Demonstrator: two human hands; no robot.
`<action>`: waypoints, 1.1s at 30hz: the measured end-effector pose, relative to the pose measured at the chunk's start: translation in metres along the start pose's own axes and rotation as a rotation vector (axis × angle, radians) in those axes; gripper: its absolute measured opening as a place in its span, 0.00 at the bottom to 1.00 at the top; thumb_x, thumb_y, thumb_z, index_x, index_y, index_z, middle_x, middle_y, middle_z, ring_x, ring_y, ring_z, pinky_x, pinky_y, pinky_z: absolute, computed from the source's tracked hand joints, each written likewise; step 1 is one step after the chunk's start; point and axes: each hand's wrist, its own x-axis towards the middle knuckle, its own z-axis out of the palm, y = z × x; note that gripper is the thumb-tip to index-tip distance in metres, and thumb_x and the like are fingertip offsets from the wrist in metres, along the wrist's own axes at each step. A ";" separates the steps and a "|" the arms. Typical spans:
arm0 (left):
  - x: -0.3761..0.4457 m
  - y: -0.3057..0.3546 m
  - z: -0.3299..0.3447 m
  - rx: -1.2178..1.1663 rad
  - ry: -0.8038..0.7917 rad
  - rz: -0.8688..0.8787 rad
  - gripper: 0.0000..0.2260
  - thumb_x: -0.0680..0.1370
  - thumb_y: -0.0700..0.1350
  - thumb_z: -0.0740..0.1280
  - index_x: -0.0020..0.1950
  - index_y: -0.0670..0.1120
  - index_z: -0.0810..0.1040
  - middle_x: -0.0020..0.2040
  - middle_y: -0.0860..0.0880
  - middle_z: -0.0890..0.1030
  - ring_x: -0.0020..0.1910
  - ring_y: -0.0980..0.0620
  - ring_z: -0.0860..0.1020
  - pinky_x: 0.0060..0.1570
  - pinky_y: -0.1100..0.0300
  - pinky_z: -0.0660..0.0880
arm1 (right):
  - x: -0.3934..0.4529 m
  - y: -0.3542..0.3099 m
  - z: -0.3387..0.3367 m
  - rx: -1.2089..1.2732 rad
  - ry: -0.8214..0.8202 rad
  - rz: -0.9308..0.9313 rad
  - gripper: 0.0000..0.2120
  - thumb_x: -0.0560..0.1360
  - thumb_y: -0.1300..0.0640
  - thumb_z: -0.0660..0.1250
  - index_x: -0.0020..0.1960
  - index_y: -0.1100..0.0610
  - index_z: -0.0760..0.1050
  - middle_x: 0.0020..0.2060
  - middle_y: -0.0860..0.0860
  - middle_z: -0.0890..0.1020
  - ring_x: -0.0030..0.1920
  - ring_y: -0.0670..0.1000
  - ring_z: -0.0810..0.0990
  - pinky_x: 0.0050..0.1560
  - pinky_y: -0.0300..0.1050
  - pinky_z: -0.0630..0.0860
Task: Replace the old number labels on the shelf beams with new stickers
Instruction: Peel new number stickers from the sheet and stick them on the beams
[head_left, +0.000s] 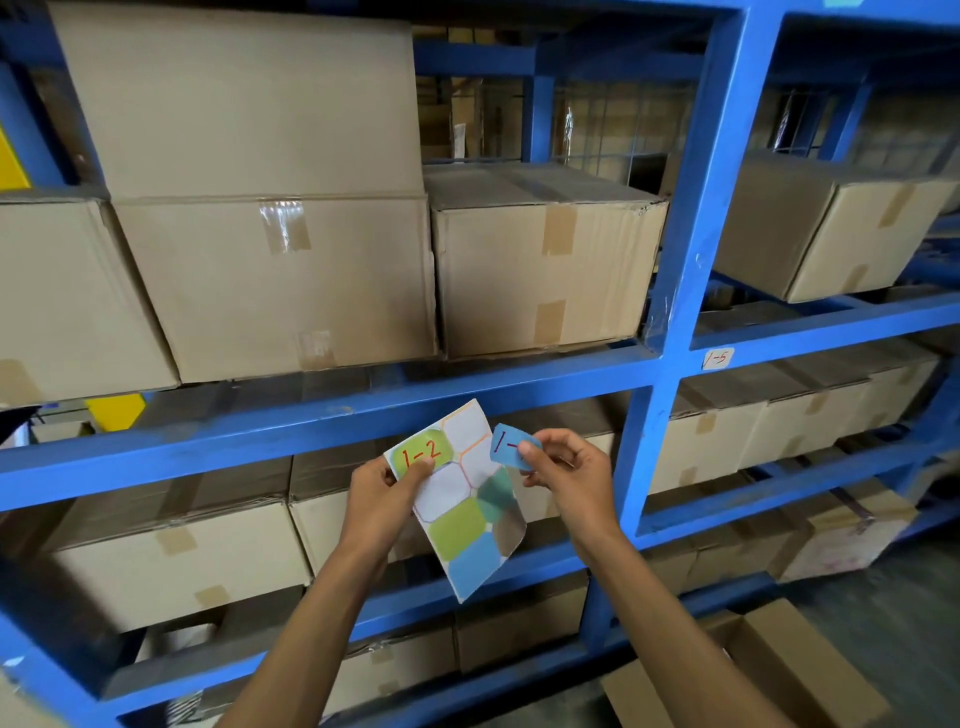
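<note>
My left hand (382, 499) holds a sticker sheet (467, 512) by its upper left corner, thumb on a green sticker marked "1-2" (422, 450). The sheet has several coloured stickers and some blank spots. My right hand (563, 470) pinches a blue sticker (509, 446) with a red "1-" showing, peeled off and held just right of the sheet's top. Both are in front of the blue shelf beam (291, 428). A white label reading "1-5" (718, 358) is stuck on the beam of the bay to the right.
Blue steel racking with an upright post (691, 249) separates two bays. Taped cardboard boxes (540, 260) fill every shelf level. An open carton (753, 670) stands on the floor at lower right. Something yellow (115, 410) shows behind the boxes at left.
</note>
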 end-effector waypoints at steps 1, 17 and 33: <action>0.002 -0.001 -0.002 -0.002 0.008 0.001 0.05 0.78 0.41 0.70 0.52 0.45 0.84 0.47 0.52 0.87 0.41 0.57 0.85 0.38 0.64 0.79 | 0.005 0.000 -0.001 -0.007 0.002 -0.003 0.03 0.73 0.64 0.74 0.45 0.60 0.80 0.36 0.48 0.86 0.37 0.44 0.84 0.35 0.39 0.81; 0.028 -0.014 -0.008 0.095 0.002 0.032 0.04 0.78 0.45 0.70 0.50 0.51 0.84 0.46 0.55 0.87 0.44 0.57 0.86 0.38 0.66 0.80 | 0.103 0.025 -0.016 -0.209 -0.028 -0.065 0.04 0.71 0.61 0.76 0.44 0.56 0.82 0.38 0.51 0.86 0.39 0.45 0.83 0.35 0.38 0.80; 0.044 -0.026 0.001 0.067 0.027 -0.003 0.04 0.77 0.46 0.71 0.51 0.50 0.84 0.46 0.56 0.88 0.45 0.57 0.86 0.38 0.67 0.79 | 0.131 0.060 -0.003 -0.254 0.047 -0.134 0.04 0.69 0.60 0.78 0.43 0.57 0.84 0.37 0.51 0.85 0.38 0.47 0.83 0.44 0.47 0.83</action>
